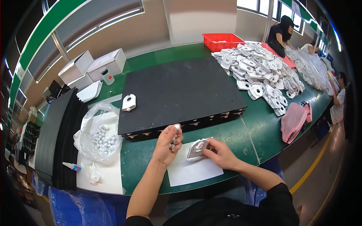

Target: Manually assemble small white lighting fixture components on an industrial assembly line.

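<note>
My left hand (168, 145) is closed round several small white balls, one of them a white ball (177, 127) pinched at its fingertips. My right hand (220, 152) grips a white plastic housing part (197, 150) by its edge, tilted above a white paper sheet (196, 175). A ring-shaped opening shows in the part. Beyond my hands lies a stack of black boards (181, 94), with one white housing part (129, 102) on its left end. To the left, a clear plastic bag (98, 132) holds many white balls (102, 140).
A heap of white housing parts (260, 71) and a red bin (222, 41) stand far right. Nearer are a pink mesh bag (294, 122) and, at left, a glue bottle (71, 166), black panels (56, 139) and white boxes (107, 64). A co-worker (281, 34) works at the far end.
</note>
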{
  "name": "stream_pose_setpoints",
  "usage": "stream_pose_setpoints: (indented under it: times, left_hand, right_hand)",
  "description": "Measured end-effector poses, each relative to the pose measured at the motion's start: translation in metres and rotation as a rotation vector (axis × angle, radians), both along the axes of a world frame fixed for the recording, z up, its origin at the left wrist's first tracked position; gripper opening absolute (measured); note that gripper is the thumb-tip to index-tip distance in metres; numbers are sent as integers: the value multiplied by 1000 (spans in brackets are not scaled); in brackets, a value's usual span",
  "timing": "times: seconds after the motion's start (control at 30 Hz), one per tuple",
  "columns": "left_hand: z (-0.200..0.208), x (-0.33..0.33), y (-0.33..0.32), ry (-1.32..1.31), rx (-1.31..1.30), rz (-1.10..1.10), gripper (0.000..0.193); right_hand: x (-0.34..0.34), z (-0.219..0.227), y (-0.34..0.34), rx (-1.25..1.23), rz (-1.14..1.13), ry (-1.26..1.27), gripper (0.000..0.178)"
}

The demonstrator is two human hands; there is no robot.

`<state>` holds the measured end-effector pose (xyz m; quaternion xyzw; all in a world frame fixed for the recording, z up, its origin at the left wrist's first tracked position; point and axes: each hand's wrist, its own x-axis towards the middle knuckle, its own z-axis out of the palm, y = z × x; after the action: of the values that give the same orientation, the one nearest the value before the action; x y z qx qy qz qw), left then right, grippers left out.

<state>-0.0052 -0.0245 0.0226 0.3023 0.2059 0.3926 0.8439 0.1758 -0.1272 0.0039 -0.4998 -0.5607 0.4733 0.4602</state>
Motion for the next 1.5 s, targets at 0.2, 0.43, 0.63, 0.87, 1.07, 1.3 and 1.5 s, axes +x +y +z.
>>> stream_pose_setpoints:
  times: [0.2, 0.43, 0.63, 0.87, 1.07, 1.3, 1.5]
  left_hand:
    - [-1, -2, -1, -7, -20, -2, 22]
    - [-3, 0, -1, -7, -21, 13, 23]
    - [-3, 0, -1, -11, 1, 15, 24]
    - [-4, 0, 0, 8, -23, -5, 23]
    - [0, 1, -1, 15, -10, -16, 17]
    - [1, 2, -5, 63, 58, -88, 19]
    - [4, 1, -8, 96, 13, -124, 20]
  right_hand:
    - [-9, 0, 1, 42, 4, -137, 10]
    - [-9, 1, 2, 115, -44, -236, 9]
    - [-7, 0, 1, 102, -61, -237, 11]
    - [-15, -3, -2, 360, 7, -440, 14]
    - [5, -6, 6, -140, 102, 507, 8]
    - [20, 10, 9, -167, 242, 830, 9]
    - [30, 31, 15, 505, 149, 21, 19]
